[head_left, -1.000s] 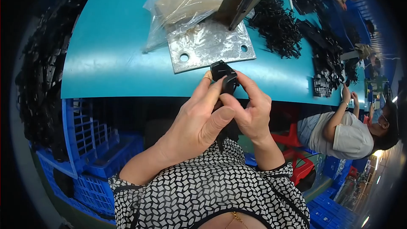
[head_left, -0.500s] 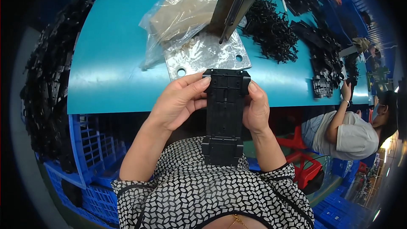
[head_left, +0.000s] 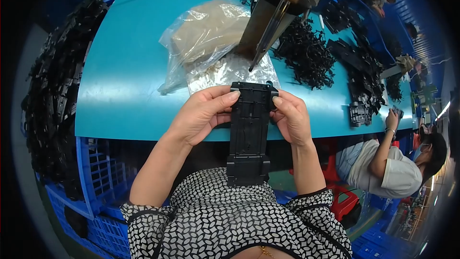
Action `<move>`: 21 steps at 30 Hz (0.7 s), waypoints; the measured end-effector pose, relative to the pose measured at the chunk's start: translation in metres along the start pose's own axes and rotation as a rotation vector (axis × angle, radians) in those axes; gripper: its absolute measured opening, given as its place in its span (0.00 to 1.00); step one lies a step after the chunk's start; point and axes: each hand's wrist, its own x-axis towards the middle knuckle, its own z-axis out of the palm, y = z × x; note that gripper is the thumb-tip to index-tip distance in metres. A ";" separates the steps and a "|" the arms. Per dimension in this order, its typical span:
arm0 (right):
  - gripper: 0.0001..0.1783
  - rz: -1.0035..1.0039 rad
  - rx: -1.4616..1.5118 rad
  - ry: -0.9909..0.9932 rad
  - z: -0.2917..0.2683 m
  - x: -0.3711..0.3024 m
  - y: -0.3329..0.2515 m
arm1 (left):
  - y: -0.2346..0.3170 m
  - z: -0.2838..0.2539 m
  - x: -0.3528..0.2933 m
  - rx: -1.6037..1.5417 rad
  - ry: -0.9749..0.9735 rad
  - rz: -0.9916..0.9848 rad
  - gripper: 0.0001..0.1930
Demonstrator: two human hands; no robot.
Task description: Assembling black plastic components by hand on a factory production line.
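Shifted forward, the long, ridged black part [head_left: 249,136] is pinched by both hands [head_left: 199,115] [head_left: 294,119].

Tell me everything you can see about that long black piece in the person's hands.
The black piece is long and roughly rectangular, and looks like moulded plastic. Its visible face carries ridges and small dots or holes, with wider blocks at both ends. The left hand and right hand grip its far end from either side. Whether its near end touches the patterned top is unclear.
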 end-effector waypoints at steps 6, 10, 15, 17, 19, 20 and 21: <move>0.21 -0.124 0.077 -0.081 -0.004 0.006 -0.001 | 0.011 0.001 0.006 0.018 -0.112 0.042 0.16; 0.25 -0.190 0.111 -0.126 -0.008 0.006 0.002 | 0.012 0.003 0.010 -0.006 -0.136 0.076 0.15; 0.26 -0.210 0.087 -0.091 -0.006 0.008 0.002 | 0.009 0.000 0.015 -0.021 -0.129 0.073 0.15; 0.26 -0.221 0.062 -0.066 -0.007 0.009 0.001 | 0.009 -0.003 0.016 -0.036 -0.124 0.062 0.15; 0.24 -0.208 0.025 -0.052 -0.009 0.012 0.002 | 0.009 -0.004 0.017 -0.050 -0.116 0.053 0.15; 0.24 -0.208 0.026 -0.054 -0.008 0.012 0.002 | 0.009 -0.004 0.016 -0.054 -0.105 0.056 0.15; 0.24 -0.211 0.027 -0.035 -0.005 0.013 0.002 | 0.008 -0.005 0.017 -0.058 -0.094 0.058 0.15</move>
